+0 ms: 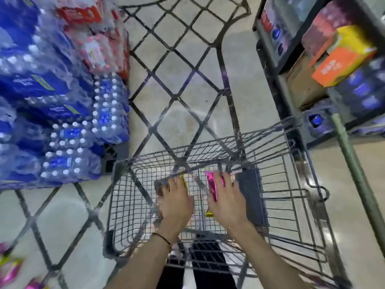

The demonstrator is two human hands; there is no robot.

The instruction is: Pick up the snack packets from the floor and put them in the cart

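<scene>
From the head view, both hands reached down inside the cart point(291, 184). The right hand point(227, 202) gripped a pink snack packet point(212, 184); the left hand point(176, 202) covered a yellow-edged packet point(183, 181), its grip unclear. More packets point(10, 268) lay on the floor.

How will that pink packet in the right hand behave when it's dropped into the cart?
The pink packet looks like shiny foil, so probably slippery and floppy. It seems thin and light in the right hand, so it may slip through the cart mesh.
</scene>
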